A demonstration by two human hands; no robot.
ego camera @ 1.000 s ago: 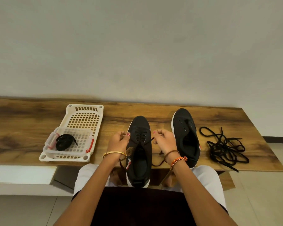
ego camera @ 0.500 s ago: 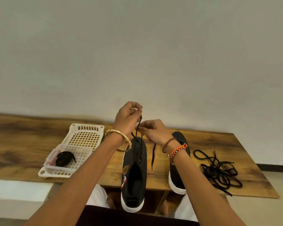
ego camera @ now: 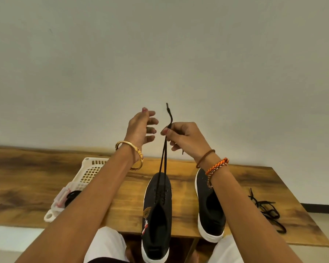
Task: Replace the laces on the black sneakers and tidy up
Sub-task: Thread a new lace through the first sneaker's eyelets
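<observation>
black lace (ego camera: 164, 149) pinched by right hand (ego camera: 182, 137) (taut), left hand (ego camera: 141, 128) free

Soft, even indoor light, warm cast, faint shadows, no glare, wide-angle bending at edges, slightly soft detail

No text, number or brand name can be read anywhere. The only markings sit on the inner side of the left black sneaker (ego camera: 157, 211): a small brown patch (ego camera: 147, 212) near the tongue, its print too small to make out, and below it a red-and-white tag (ego camera: 145, 227) whose design is also illegible.
</observation>
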